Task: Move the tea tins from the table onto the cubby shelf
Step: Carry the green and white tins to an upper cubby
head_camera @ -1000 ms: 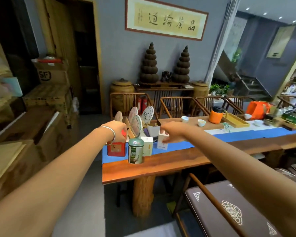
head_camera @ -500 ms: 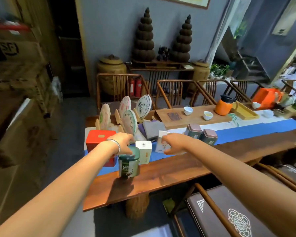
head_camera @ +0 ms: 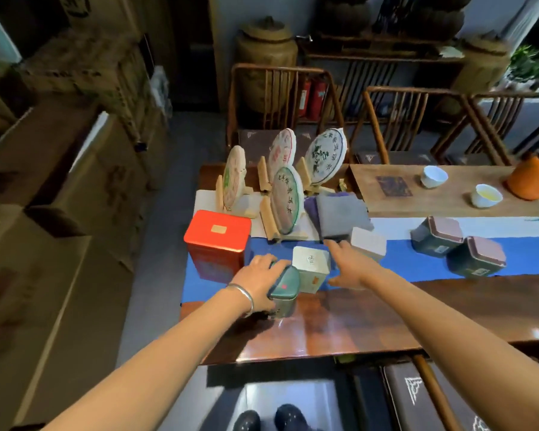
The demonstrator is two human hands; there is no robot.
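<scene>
Wooden table (head_camera: 371, 318) spans centre to right of frame. Red tin (head_camera: 217, 244) left of centre, clear of both hands. Green tin (head_camera: 283, 290) at centre, tilted, gripped from its left by left hand (head_camera: 259, 283). Cream tin (head_camera: 310, 269) just right of it; right hand (head_camera: 347, 265) beside it, fingers spread, holding nothing.

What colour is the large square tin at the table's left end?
Red tin, gold label; head view.

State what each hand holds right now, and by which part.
The left hand has its grip on the green tea tin at the lid and upper side. The right hand holds nothing, fingers extended beside the white tin.
</scene>
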